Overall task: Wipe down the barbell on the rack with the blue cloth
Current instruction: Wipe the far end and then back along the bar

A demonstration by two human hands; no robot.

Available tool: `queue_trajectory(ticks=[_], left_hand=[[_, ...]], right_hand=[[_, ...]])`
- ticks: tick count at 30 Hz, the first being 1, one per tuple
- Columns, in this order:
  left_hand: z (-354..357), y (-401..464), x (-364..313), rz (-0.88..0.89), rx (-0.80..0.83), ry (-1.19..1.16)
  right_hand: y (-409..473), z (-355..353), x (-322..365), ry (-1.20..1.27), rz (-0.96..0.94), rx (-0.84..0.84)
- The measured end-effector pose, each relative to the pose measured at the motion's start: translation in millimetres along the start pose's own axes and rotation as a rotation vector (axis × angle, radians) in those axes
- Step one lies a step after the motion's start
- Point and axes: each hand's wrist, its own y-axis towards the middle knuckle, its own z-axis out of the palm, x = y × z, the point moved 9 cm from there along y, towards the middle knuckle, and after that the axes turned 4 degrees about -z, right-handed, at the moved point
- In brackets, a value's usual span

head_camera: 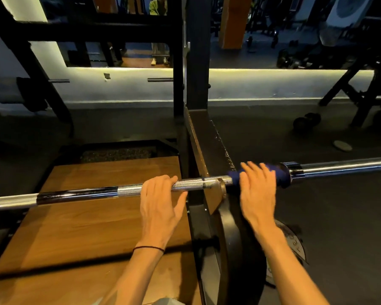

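Observation:
A steel barbell (79,193) runs across the view, resting on the black rack (196,137). My left hand (160,199) lies over the knurled part of the shaft just left of the rack's hook, its fingers hooked over the bar and the thumb loose below. My right hand (257,190) presses the blue cloth (283,177) onto the bar between the rack and the sleeve collar, with the fingers stretched over the cloth. The cloth wraps the bar and shows on both sides of the hand. The bar's sleeve (348,167) runs off to the right.
A wooden lifting platform (92,223) lies under the bar on the left. A black weight plate (231,243) leans against the rack below my right hand. Dumbbells (306,122) and a small disc (342,145) lie on the dark floor. A mirror wall stands behind.

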Motion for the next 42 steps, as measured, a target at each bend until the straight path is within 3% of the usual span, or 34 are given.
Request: queue_trajectory(ticks=[3, 5, 9, 12, 16, 18, 20, 25, 27, 30, 32, 34, 38, 40, 42], left_hand=[[-14, 10, -1, 0.040, -0.004, 0.033], [-19, 25, -2, 0.077, 0.037, 0.111], [-16, 51, -3, 0.042, 0.114, 0.175], [-10, 53, -1, -0.054, 0.110, 0.178], [4, 45, -3, -0.023, 0.217, 0.287], [10, 44, -3, 0.020, 0.312, 0.324], [14, 43, 0, 0.061, 0.420, 0.353], [17, 44, 3, 0.072, 0.549, 0.348], [17, 44, 5, 0.060, 0.533, 0.317], [13, 45, 5, 0.032, 0.455, 0.258], [8, 43, 4, 0.011, 0.390, 0.227], [3, 37, 2, 0.006, 0.294, 0.196], [-2, 16, 0, 0.014, 0.057, 0.113], [2, 6, -2, 0.014, 0.018, 0.119], [4, 1, -4, 0.027, 0.024, 0.168]], right_hand=[[-5, 14, 45, 0.078, -0.220, 0.137], [-1, 12, 36, 0.012, -0.265, 0.165], [8, -19, -32, -0.117, -0.031, -0.015], [2, -12, -20, -0.052, 0.103, -0.077], [-12, 15, 55, 0.064, -0.286, 0.123], [-8, 11, 53, 0.020, -0.369, 0.189], [-2, 5, 28, -0.057, -0.326, 0.183], [6, -24, -40, -0.092, 0.031, -0.026], [0, -10, -15, -0.032, 0.048, -0.024], [-19, 19, 46, 0.063, -0.195, 0.093], [-19, 18, 49, -0.001, -0.346, 0.142], [-9, 6, 18, -0.076, -0.287, 0.118], [0, -17, -40, -0.054, 0.076, -0.046], [-5, -7, -11, 0.007, 0.081, -0.049], [-13, 9, 35, 0.076, -0.130, 0.029]])
